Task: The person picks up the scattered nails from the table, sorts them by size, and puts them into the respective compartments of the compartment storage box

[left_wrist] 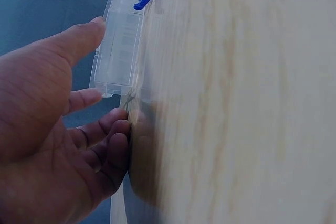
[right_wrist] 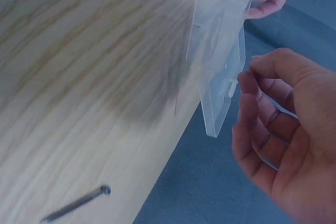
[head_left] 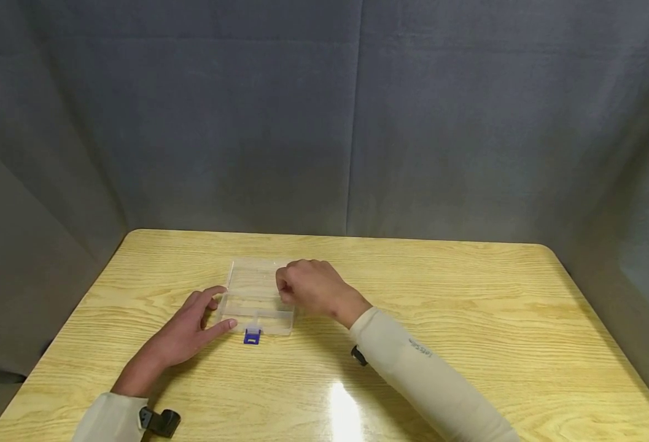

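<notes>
Mid-frame on the surface [head_left: 468, 294], your left hand [head_left: 188, 334] touches the clear box [head_left: 255, 301] with fingers apart, your right hand [head_left: 313, 288] curls over it.

Even overhead light, glare patch on the table [head_left: 346, 411], motion-blurred, bluish wrist views.

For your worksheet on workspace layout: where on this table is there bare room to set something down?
Bare wood table stretches right of the right hand to the edge, plus the strip behind the clear box. It is crowded around the box, where the left hand and blue latch sit.
</notes>
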### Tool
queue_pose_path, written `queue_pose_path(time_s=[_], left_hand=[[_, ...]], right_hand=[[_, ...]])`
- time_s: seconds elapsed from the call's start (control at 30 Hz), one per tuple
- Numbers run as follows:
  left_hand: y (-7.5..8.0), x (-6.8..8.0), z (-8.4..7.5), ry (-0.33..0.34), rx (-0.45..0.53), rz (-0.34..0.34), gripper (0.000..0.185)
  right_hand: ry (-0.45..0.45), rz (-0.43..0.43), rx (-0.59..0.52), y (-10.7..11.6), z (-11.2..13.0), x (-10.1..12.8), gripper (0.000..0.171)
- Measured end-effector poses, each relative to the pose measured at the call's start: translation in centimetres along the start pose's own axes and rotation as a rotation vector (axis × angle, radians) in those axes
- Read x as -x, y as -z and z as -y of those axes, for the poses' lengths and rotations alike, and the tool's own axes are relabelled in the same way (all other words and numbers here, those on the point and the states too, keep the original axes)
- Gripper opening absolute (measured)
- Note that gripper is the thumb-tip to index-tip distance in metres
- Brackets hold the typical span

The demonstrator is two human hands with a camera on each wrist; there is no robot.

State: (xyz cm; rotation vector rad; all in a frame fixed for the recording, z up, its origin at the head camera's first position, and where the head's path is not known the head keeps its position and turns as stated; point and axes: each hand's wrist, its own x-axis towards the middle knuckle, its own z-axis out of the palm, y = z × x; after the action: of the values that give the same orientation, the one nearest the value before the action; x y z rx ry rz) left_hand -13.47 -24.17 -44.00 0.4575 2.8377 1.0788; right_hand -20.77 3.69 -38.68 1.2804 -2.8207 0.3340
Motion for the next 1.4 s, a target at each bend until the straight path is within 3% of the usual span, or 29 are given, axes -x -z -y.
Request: queue_pose_path(time_s=[0.57,0.9,1.4], left_hand=[[0.1,0.1,0.0,-0.025,0.009,0.001,0.061],[0.2,0.2,-0.3,-0.021,0.006,0.006,0.062],[0.1,0.3,-0.5,0.009,0.02,0.017,0.063]], right_hand=[[-0.051,-0.05,0.009,1.8,-3.3,4.5,0.012],[-0.136,-0.016,-0.053,2.6,-5.7,7.5,0.012],[-0.179,0.086,-0.068,2.2,-7.1,9.2,0.02]])
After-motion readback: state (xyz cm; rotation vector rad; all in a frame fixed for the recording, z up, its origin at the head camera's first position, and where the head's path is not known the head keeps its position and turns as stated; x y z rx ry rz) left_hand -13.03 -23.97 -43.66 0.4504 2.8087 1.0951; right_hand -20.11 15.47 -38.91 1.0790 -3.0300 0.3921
